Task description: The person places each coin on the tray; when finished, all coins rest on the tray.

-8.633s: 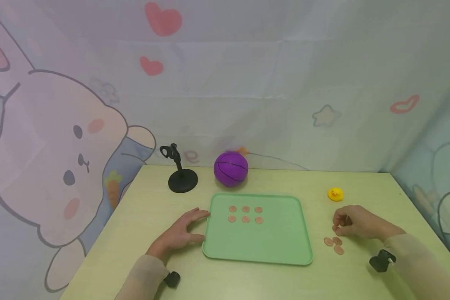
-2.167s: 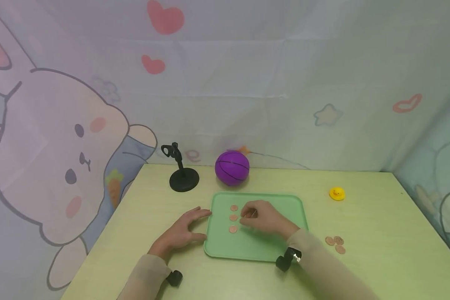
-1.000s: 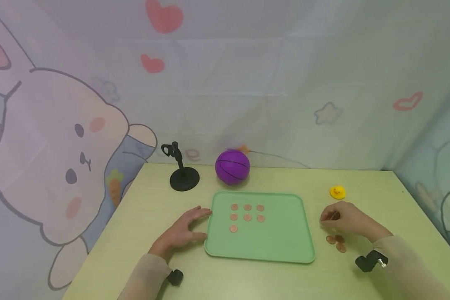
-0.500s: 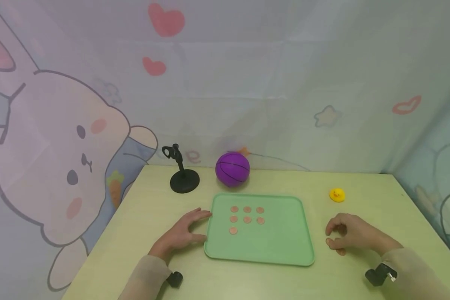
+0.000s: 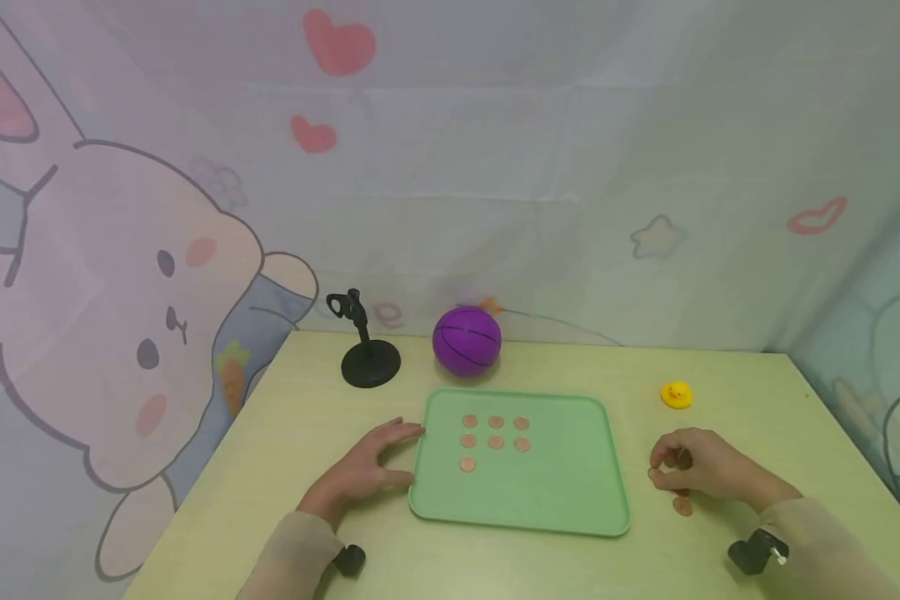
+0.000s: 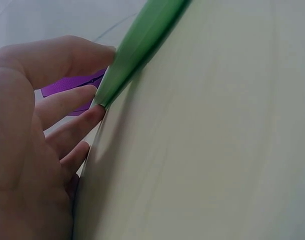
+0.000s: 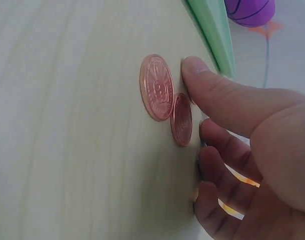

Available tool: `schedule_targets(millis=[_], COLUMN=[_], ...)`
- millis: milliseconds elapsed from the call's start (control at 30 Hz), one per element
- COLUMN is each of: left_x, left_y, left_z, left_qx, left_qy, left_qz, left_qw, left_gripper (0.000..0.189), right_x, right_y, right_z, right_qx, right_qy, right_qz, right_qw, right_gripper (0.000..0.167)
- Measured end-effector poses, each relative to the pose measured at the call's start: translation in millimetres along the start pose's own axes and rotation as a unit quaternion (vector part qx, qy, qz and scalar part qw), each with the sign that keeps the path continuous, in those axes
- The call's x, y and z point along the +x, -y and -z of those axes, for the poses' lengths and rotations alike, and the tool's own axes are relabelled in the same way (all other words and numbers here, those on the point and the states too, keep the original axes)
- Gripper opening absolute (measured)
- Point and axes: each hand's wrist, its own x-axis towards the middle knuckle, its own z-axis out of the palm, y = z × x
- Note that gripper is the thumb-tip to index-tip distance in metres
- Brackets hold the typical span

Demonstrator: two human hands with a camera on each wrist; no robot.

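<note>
My left hand (image 5: 363, 467) rests at the left side of the green tray (image 5: 570, 467), thumb and fingers spread and touching its rim. In the left wrist view the fingertips (image 6: 96, 112) meet the tray's edge. Several copper coins lie flat on the tray: two rows of three and a single coin (image 5: 467, 464) below at left. Right of the tray, my right hand (image 5: 708, 467) is low at the table, pinching a coin at thumb and fingertips, mostly hidden by the thumb (image 7: 212, 85). Two more coins (image 7: 157, 87) lie beside the thumb, edges overlapping in the right wrist view.
A yellow rubber duck (image 5: 677, 395) sits beyond my right hand. Behind the tray are a purple ball (image 5: 467, 342) with black lines and a black stand (image 5: 371, 363) with a round base. A printed cloth (image 5: 450, 208) hangs behind the table.
A coin has been added to the tray, starting a third row. My right hand has gone from tray back to the loose coins, and its fingers have closed on one. The left hand stays.
</note>
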Motion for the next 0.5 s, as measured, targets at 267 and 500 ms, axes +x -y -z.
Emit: schedule_targets(millis=[267, 500], left_x=[0.7, -0.1], left_y=[0.4, 0.5], left_z=[0.2, -0.3], left_qx=[-0.001, 0.001], left_qy=[0.000, 0.001], left_qz=[0.000, 0.005], left_qw=[1.0000, 1.0000], left_gripper=[0.074, 0.075], right_x=[3.5, 5.9], right_y=[-0.2, 5.3], right_z=[1.9, 5.5], right_qx=[0.052, 0.087], right_qy=[0.045, 0.090], right_qz=[-0.016, -0.017], right_qw=[0.9975, 0.9920], right_gripper=[0.011, 0.014])
